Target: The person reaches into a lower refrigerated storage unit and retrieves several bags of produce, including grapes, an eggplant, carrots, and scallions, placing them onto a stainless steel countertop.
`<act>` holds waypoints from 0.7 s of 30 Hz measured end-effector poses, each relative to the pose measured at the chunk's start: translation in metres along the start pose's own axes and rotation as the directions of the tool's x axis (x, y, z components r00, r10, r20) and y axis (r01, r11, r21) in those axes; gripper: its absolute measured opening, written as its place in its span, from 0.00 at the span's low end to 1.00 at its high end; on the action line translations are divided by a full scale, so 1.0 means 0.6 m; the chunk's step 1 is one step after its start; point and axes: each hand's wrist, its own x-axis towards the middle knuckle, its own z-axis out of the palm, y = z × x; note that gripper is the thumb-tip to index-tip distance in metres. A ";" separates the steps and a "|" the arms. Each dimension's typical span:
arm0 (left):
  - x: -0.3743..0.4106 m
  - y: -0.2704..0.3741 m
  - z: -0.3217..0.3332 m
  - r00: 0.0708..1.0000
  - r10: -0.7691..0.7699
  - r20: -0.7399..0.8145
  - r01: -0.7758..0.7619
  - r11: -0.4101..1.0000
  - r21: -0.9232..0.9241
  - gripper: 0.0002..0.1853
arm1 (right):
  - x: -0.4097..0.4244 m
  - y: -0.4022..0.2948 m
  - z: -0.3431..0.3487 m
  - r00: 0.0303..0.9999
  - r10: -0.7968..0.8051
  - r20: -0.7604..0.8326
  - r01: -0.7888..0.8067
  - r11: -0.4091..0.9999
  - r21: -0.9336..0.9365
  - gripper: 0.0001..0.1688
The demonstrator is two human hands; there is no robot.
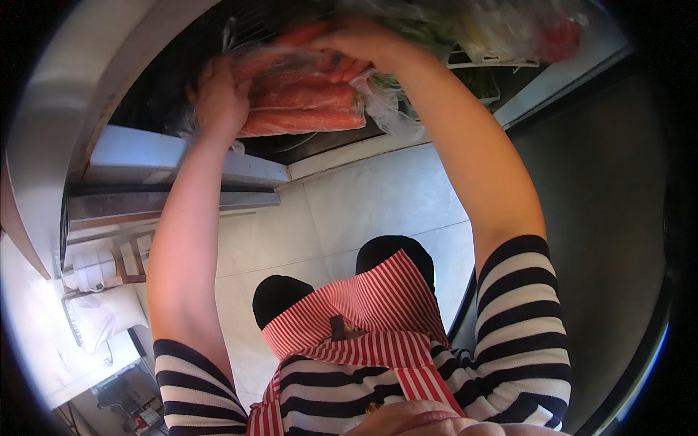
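Note:
Several large carrots (305, 109) lie in a clear plastic bag (392, 111) inside an open refrigerated cabinet at the top of the view. My left hand (222, 98) grips the left end of the bag, its fingers bent over the plastic. At the bag's upper right, my right hand (357, 46) reaches across the carrots with curled fingers. Motion blur and plastic hide whether those fingers hold a carrot or only touch it. The bag's loose, crumpled part hangs at the right end of the carrots, below my right wrist.
More clear bags of produce (491, 27), one with something red, sit at the upper right above a white basket rim (501, 64). The cabinet's sill (360, 155) runs beneath the carrots. A dark door (594, 218) stands to my right. Pale floor tiles (262, 234) lie below.

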 end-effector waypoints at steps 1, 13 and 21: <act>0.002 -0.002 0.001 1.000 0.010 0.002 -0.010 0.999 -0.045 0.25 | -0.001 0.007 0.003 1.000 -0.029 0.003 0.029 0.998 0.053 0.27; -0.125 0.121 -0.008 0.923 0.384 0.040 -0.373 0.914 -0.156 0.44 | 0.046 0.084 0.034 0.944 -0.164 -0.286 0.293 0.817 0.497 0.21; -0.119 0.175 0.030 0.999 0.052 0.009 -0.051 0.998 -0.025 0.37 | -0.008 0.085 0.064 0.794 -0.311 -0.522 0.521 0.791 0.321 0.17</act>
